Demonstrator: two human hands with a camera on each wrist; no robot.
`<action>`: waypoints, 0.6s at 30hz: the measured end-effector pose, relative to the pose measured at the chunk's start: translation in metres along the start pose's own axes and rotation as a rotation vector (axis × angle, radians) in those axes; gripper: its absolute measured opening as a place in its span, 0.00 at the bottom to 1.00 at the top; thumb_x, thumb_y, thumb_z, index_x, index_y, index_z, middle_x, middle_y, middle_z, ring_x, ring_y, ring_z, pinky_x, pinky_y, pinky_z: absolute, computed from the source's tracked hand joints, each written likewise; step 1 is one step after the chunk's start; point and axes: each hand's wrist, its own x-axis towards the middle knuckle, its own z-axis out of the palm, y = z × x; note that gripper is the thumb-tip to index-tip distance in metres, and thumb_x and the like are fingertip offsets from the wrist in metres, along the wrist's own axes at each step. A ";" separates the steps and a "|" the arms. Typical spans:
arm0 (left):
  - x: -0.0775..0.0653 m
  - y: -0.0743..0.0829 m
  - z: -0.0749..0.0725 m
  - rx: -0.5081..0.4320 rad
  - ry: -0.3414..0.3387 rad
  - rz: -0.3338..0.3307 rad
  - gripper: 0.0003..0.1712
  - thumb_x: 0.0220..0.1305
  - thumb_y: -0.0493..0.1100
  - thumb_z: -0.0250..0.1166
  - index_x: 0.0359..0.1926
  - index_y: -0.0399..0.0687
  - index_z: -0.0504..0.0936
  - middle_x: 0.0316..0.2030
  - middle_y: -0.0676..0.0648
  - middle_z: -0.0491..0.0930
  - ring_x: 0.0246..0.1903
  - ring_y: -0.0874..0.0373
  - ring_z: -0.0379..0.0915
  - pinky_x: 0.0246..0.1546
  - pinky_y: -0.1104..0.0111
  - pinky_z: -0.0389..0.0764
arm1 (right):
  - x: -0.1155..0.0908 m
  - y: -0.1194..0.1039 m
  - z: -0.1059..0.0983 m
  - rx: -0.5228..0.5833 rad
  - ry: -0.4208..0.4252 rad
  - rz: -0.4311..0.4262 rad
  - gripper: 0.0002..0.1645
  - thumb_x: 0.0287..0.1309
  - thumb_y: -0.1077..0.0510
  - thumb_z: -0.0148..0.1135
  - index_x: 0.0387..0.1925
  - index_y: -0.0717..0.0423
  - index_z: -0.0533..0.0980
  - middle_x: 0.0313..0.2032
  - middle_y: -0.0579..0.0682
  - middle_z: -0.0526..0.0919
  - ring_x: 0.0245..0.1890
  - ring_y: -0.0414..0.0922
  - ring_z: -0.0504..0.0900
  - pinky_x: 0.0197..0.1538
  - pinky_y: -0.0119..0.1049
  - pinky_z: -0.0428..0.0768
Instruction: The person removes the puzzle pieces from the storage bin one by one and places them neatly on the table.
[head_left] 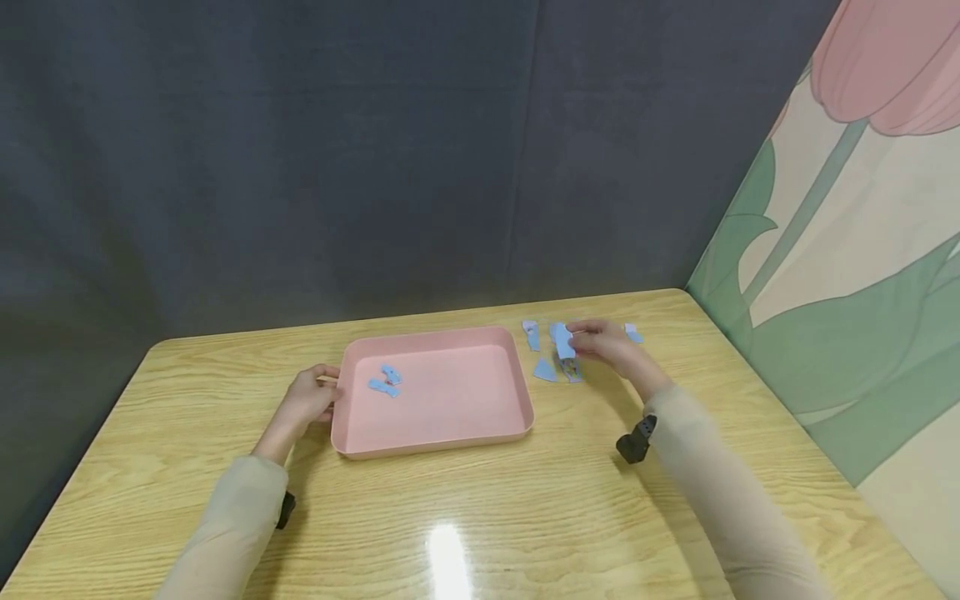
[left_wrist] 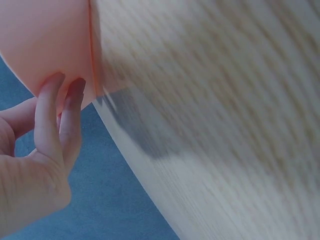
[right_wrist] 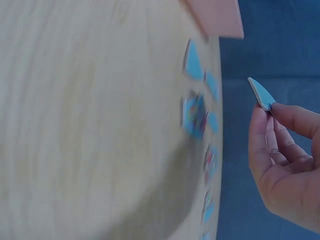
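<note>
Wooden tabletop below, right hand pinches blue piece.

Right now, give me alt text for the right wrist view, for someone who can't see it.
A right hand pinches a flat, pointed light-blue piece in front of a blue curtain. More blue pieces, some with multicoloured patches, lie near the edge of a wood-grain table, and a corner of a pink tray shows at the top.
</note>
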 end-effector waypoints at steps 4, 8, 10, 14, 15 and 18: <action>0.001 0.000 0.000 -0.003 0.004 -0.005 0.25 0.65 0.32 0.50 0.63 0.28 0.62 0.53 0.27 0.72 0.36 0.56 0.78 0.32 0.67 0.83 | -0.008 0.012 -0.012 -0.021 0.016 0.006 0.31 0.69 0.60 0.48 0.67 0.72 0.56 0.66 0.70 0.60 0.53 0.43 0.76 0.57 0.29 0.77; 0.001 0.000 0.000 -0.001 0.004 -0.002 0.26 0.65 0.32 0.50 0.63 0.27 0.61 0.53 0.26 0.72 0.35 0.57 0.78 0.31 0.68 0.83 | -0.012 0.026 -0.023 -0.026 0.032 0.026 0.31 0.67 0.62 0.49 0.66 0.75 0.56 0.63 0.70 0.64 0.39 0.29 0.77 0.47 0.21 0.79; 0.001 0.001 0.001 0.004 0.008 -0.005 0.25 0.65 0.32 0.50 0.63 0.28 0.62 0.53 0.26 0.72 0.35 0.57 0.78 0.32 0.67 0.83 | -0.012 0.032 -0.027 -0.005 0.036 0.038 0.31 0.67 0.64 0.49 0.66 0.76 0.56 0.60 0.67 0.67 0.36 0.27 0.76 0.44 0.20 0.78; 0.000 0.002 0.001 0.017 0.011 -0.006 0.25 0.66 0.33 0.49 0.63 0.28 0.62 0.53 0.26 0.72 0.36 0.56 0.79 0.32 0.66 0.83 | -0.012 0.040 -0.031 0.021 0.038 0.049 0.31 0.66 0.65 0.49 0.66 0.77 0.55 0.57 0.67 0.69 0.34 0.26 0.76 0.44 0.20 0.79; -0.001 0.002 0.001 0.020 0.011 -0.006 0.25 0.66 0.33 0.49 0.63 0.27 0.62 0.53 0.26 0.72 0.36 0.55 0.79 0.32 0.66 0.83 | -0.012 0.041 -0.031 0.028 0.034 0.052 0.31 0.66 0.65 0.49 0.66 0.77 0.55 0.58 0.69 0.68 0.35 0.26 0.76 0.44 0.21 0.79; -0.001 0.002 0.000 0.022 0.011 -0.004 0.25 0.65 0.33 0.50 0.63 0.27 0.62 0.52 0.26 0.72 0.36 0.55 0.79 0.31 0.66 0.83 | -0.011 0.043 -0.031 0.025 0.021 0.059 0.32 0.66 0.65 0.49 0.67 0.76 0.55 0.63 0.74 0.62 0.36 0.25 0.75 0.45 0.21 0.79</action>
